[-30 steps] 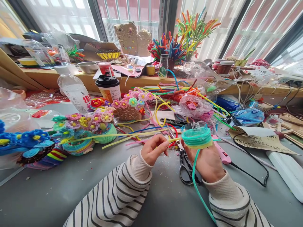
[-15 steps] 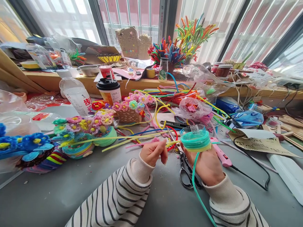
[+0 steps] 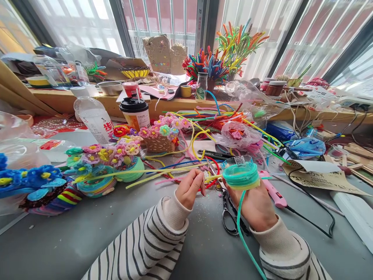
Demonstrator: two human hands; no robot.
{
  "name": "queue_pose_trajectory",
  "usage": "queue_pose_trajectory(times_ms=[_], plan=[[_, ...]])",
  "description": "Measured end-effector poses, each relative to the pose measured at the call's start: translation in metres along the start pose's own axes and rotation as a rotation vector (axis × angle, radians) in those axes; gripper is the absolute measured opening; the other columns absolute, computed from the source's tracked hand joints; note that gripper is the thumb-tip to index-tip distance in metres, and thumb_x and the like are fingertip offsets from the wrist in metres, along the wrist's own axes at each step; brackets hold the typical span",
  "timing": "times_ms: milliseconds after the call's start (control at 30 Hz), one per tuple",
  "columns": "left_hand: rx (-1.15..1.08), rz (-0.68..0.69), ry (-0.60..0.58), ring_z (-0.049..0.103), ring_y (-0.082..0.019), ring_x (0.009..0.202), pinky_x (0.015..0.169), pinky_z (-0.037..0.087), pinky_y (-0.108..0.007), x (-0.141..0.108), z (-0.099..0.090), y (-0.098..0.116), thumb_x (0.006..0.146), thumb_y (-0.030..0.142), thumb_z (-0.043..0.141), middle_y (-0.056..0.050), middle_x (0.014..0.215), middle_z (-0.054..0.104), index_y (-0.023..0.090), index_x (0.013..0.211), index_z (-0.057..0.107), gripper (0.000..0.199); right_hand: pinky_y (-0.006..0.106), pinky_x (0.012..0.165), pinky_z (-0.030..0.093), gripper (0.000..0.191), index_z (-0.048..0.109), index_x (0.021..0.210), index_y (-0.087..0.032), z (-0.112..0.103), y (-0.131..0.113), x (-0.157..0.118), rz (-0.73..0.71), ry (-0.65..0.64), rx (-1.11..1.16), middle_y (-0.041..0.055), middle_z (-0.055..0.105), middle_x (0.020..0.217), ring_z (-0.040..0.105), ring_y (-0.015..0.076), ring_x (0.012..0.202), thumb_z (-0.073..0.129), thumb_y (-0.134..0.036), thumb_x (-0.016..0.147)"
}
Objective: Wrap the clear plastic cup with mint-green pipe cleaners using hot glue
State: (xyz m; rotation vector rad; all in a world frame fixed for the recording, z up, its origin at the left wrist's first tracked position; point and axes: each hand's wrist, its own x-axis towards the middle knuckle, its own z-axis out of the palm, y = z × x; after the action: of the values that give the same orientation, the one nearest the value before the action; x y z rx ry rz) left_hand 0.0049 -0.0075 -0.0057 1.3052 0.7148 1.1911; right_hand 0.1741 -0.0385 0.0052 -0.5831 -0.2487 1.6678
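My right hand (image 3: 253, 204) is wrapped from below around a small clear plastic cup (image 3: 239, 162), its side wound with teal and pale-yellow pipe cleaner (image 3: 240, 177). A loose teal strand (image 3: 241, 229) hangs from the cup toward the table's front edge. To the left, my left hand (image 3: 190, 189) is closed with fingers pressed together; what it grips, if anything, is hidden. A short yellow strand (image 3: 214, 178) shows between the two hands. Black-handled scissors (image 3: 230, 221) lie under and beside my right hand. Long pale-yellow pipe cleaners (image 3: 140, 172) stretch out left of my left hand.
Pipe-cleaner flower pots (image 3: 129, 171) stand at left, near a paper coffee cup (image 3: 135, 112) and a water bottle (image 3: 93, 116). A pink corded tool (image 3: 274, 190) lies at right beside printed paper (image 3: 320, 179). Loose pipe cleaners (image 3: 201, 116) are heaped behind.
My left hand has turned slightly and its fingers are drawn closer together. My right hand and the wrapped cup stay almost where they were.
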Motion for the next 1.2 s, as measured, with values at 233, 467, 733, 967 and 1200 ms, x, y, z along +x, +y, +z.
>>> queue_pose_trajectory(times_ms=[233, 467, 733, 967, 1200], plan=[[-0.07, -0.042, -0.042, 0.044, -0.006, 0.037, 0.042, 0.035, -0.02, 0.004, -0.002, -0.004, 0.076, 0.048, 0.053, 0.005, 0.046, 0.05, 0.015, 0.072, 0.053, 0.034, 0.031, 0.073, 0.053, 0.02, 0.067, 0.081, -0.022, -0.001, 0.0, 0.0, 0.003, 0.016, 0.025, 0.0014, 0.071, 0.087, 0.065, 0.0172, 0.084, 0.051, -0.035, 0.078], [-0.479, -0.148, -0.072, 0.054, -0.005, 0.045, 0.046, 0.047, -0.017, 0.013, -0.007, -0.006, 0.057, 0.03, 0.076, 0.003, 0.06, 0.059, 0.015, 0.08, 0.065, 0.03, 0.032, 0.071, 0.054, 0.02, 0.068, 0.08, -0.022, -0.003, 0.002, 0.003, -0.03, 0.062, 0.044, 0.0014, 0.072, 0.085, 0.066, 0.0189, 0.082, 0.054, -0.036, 0.076], [-0.491, -0.181, 0.065, 0.064, -0.008, 0.065, 0.065, 0.053, -0.019, 0.004, -0.002, 0.005, 0.059, 0.022, 0.077, 0.002, 0.071, 0.066, 0.017, 0.08, 0.066, 0.024, 0.031, 0.07, 0.053, 0.018, 0.068, 0.078, -0.022, -0.001, 0.002, 0.003, -0.052, 0.037, -0.005, 0.0027, 0.072, 0.085, 0.066, 0.0179, 0.081, 0.061, -0.036, 0.07], [-0.446, -0.296, 0.156, 0.067, -0.011, 0.06, 0.061, 0.055, -0.017, 0.0, 0.004, 0.021, 0.049, 0.022, 0.081, 0.0, 0.064, 0.071, 0.014, 0.071, 0.063, 0.03, 0.03, 0.07, 0.053, 0.02, 0.069, 0.075, -0.022, 0.005, 0.001, 0.001, -0.045, 0.104, -0.001, 0.0021, 0.072, 0.085, 0.066, 0.018, 0.079, 0.064, -0.038, 0.067], [-0.321, -0.229, 0.16, 0.059, -0.005, 0.045, 0.048, 0.047, -0.015, 0.001, 0.003, 0.014, 0.051, 0.028, 0.08, 0.003, 0.053, 0.066, 0.013, 0.065, 0.059, 0.029, 0.03, 0.065, 0.054, 0.023, 0.068, 0.076, -0.02, 0.005, 0.001, -0.002, -0.023, 0.151, -0.032, 0.0034, 0.072, 0.083, 0.066, 0.0189, 0.077, 0.064, -0.04, 0.066]])
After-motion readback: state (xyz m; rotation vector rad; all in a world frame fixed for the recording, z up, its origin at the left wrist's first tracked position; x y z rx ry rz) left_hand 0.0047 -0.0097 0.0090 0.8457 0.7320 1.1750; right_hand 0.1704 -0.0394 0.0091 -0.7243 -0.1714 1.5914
